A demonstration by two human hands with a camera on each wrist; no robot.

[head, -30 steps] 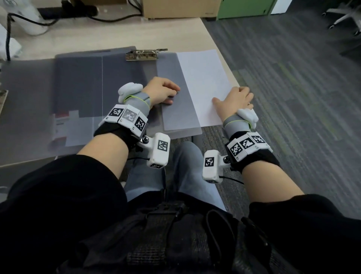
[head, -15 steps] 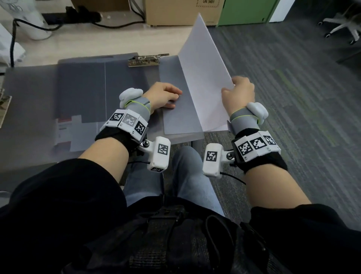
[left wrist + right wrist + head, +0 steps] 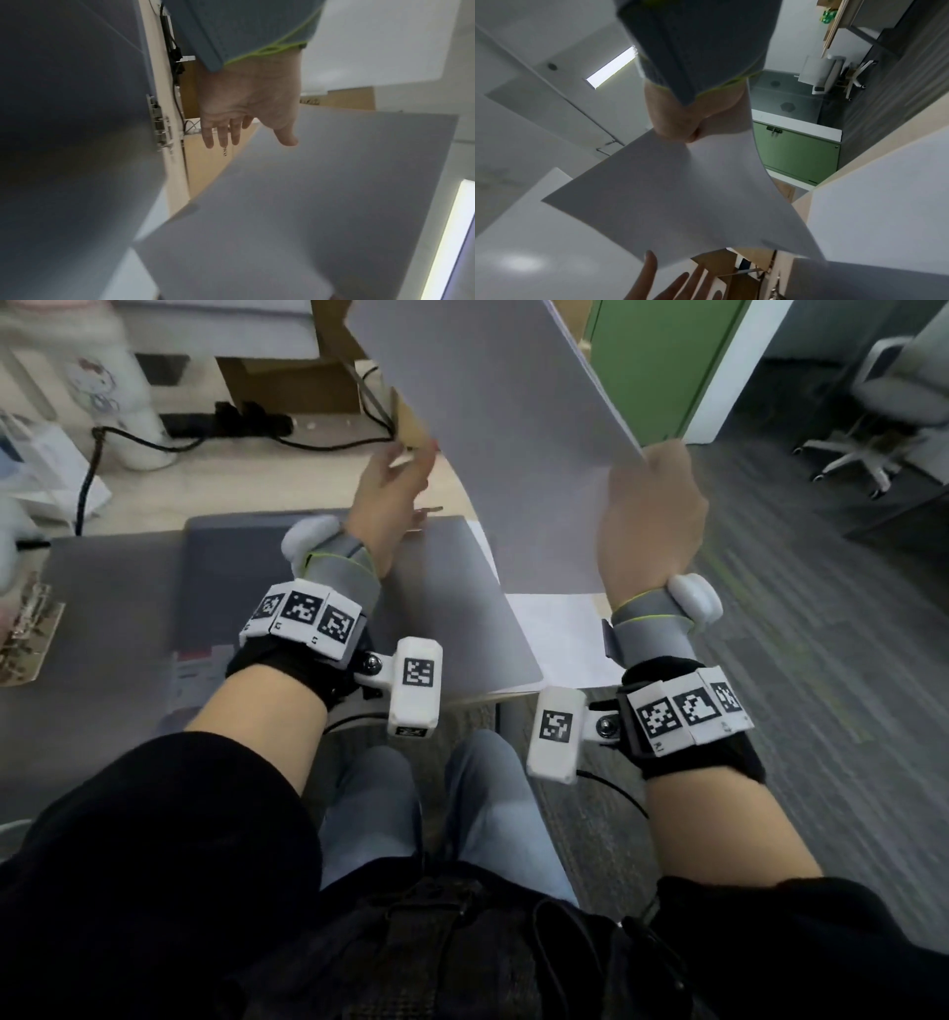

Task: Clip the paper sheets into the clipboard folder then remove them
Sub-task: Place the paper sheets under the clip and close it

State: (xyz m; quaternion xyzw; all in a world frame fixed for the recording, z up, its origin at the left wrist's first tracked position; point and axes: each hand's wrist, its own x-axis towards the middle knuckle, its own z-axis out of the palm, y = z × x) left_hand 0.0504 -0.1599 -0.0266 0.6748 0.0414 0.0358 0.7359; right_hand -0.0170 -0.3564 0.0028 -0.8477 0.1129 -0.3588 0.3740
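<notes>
Right hand (image 3: 651, 521) pinching paper sheets (image 3: 518, 418) by one corner, raised and tilted above grey clipboard folder (image 3: 452, 608) lying open on tabletop (image 3: 246, 474). Left hand (image 3: 390, 490) beside sheets, fingers (image 3: 221, 134) straight and spread, holding nothing.

Wearer's kit: black sleeves, blue jeans, instrumented wrists.

Both forearms bare below pushed-up black sleeves (image 3: 154, 814). Each wrist carries a grey cuff (image 3: 652, 629) edged with yellow-green stitching, a rounded white pod (image 3: 696, 598) on its outer side, and a black strap bearing a band of white blocks with black square-code markers (image 3: 303, 613). A white camera box (image 3: 416, 693), also marked, hangs off a silver ball joint (image 3: 606, 726); a thin black cable (image 3: 616, 793) trails from the right one. Black harness webbing (image 3: 462, 942) at the waist.
</notes>
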